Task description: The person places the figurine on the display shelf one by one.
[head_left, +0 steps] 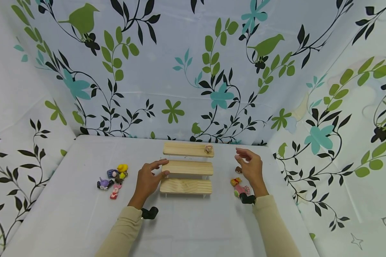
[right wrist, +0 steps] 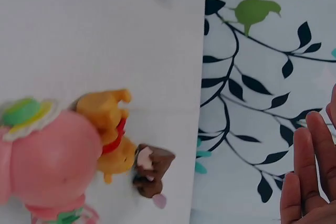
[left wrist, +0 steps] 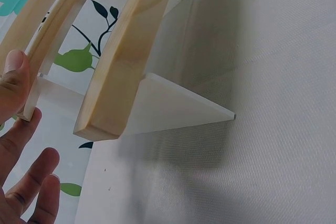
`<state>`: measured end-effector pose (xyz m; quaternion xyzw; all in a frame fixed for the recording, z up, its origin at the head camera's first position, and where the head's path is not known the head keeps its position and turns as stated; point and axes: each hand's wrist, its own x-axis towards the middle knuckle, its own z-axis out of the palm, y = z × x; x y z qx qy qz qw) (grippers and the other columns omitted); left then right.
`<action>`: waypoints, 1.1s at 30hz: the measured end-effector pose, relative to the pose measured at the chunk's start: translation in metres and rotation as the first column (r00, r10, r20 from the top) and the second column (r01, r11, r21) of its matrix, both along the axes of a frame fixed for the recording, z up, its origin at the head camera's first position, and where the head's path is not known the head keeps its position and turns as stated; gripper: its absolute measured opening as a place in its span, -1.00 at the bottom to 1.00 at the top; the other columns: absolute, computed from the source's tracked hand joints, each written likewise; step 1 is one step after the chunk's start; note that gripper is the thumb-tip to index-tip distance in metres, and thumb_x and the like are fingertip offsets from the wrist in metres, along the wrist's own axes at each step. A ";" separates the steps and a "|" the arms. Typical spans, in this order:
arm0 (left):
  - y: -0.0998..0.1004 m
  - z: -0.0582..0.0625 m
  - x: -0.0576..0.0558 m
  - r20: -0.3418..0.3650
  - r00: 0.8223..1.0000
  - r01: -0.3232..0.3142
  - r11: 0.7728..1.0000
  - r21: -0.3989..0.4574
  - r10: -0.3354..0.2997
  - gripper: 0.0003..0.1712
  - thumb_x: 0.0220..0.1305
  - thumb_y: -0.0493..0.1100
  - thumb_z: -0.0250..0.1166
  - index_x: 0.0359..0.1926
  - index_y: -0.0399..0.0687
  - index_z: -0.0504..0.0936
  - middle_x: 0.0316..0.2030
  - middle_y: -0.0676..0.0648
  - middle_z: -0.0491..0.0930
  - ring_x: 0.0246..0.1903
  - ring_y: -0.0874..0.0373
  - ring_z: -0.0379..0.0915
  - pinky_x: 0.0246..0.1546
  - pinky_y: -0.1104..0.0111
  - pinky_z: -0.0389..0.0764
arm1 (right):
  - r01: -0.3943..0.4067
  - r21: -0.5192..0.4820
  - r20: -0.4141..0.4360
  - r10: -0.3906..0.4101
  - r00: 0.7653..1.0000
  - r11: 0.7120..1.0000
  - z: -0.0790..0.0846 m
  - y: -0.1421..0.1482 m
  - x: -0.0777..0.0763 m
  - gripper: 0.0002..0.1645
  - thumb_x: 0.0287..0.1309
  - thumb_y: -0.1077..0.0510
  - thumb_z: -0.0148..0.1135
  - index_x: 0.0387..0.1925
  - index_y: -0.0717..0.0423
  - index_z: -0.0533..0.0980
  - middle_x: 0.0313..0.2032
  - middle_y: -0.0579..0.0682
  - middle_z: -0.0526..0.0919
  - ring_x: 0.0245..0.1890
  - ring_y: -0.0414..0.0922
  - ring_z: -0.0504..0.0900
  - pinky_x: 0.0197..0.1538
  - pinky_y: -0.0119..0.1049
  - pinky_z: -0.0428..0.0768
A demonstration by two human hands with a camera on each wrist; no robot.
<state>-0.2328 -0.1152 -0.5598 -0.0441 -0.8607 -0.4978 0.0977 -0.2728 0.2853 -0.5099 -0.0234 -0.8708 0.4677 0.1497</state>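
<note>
A three-tier wooden display shelf with thin pale supports stands on the table. My left hand pinches the left end of its middle board; in the left wrist view the thumb lies on one face, a finger on the other. A small figurine sits at the right end of the top board. To the right of the shelf, my right hand hovers with nothing in it, fingers loosely bent. Below it lie a Winnie the Pooh figurine, a big pink figurine and a brown figurine.
Left of the shelf lies a group of small figurines: a yellow-topped one, a purple one and a pink-and-red one among them. A white cloth covers the table. Leaf-printed curtains enclose the back and sides.
</note>
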 end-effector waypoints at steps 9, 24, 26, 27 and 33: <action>0.000 0.000 0.001 -0.007 1.000 0.003 1.000 -0.002 -0.003 -0.47 0.27 0.01 0.54 0.27 0.26 0.74 0.33 0.00 0.66 0.15 -0.08 0.59 0.05 0.04 0.57 | 0.040 0.013 0.088 -0.041 0.995 0.999 -0.016 0.025 -0.001 -0.60 0.44 0.06 0.39 0.25 -0.05 0.66 0.17 0.05 0.77 0.19 0.03 0.66 0.39 0.04 0.44; 0.000 0.003 0.000 0.005 1.000 0.004 1.000 -0.017 -0.004 -0.47 0.27 0.01 0.53 0.28 0.24 0.73 0.35 -0.01 0.65 0.16 -0.08 0.58 0.06 0.04 0.57 | 0.036 0.025 0.252 -0.041 0.967 0.999 -0.040 0.052 -0.002 -0.53 0.48 0.12 0.34 0.35 0.04 0.59 0.30 0.15 0.67 0.32 0.14 0.56 0.45 0.14 0.44; 0.000 0.004 0.001 0.002 1.000 0.005 1.000 -0.018 -0.005 -0.47 0.28 0.00 0.53 0.28 0.23 0.73 0.35 -0.02 0.65 0.16 -0.08 0.59 0.06 0.03 0.58 | 0.033 0.029 0.270 -0.039 0.962 0.999 -0.042 0.054 -0.002 -0.53 0.49 0.13 0.32 0.35 0.05 0.58 0.31 0.15 0.66 0.32 0.14 0.55 0.44 0.14 0.45; 0.000 0.004 0.001 0.000 1.000 0.005 1.000 -0.018 -0.005 -0.47 0.28 0.00 0.53 0.28 0.23 0.73 0.34 -0.02 0.65 0.15 -0.08 0.59 0.06 0.02 0.58 | 0.029 0.029 0.276 -0.036 0.960 0.999 -0.043 0.055 -0.002 -0.53 0.49 0.14 0.32 0.36 0.07 0.58 0.31 0.17 0.65 0.32 0.14 0.54 0.44 0.14 0.45; 0.000 0.004 0.001 0.010 1.000 0.007 1.000 -0.018 -0.007 -0.46 0.27 0.00 0.53 0.28 0.25 0.73 0.35 -0.01 0.65 0.16 -0.08 0.58 0.06 0.03 0.58 | 0.029 0.029 0.329 -0.037 0.944 0.999 -0.049 0.059 -0.001 -0.54 0.49 0.17 0.31 0.35 0.08 0.59 0.31 0.22 0.63 0.33 0.17 0.54 0.38 0.13 0.51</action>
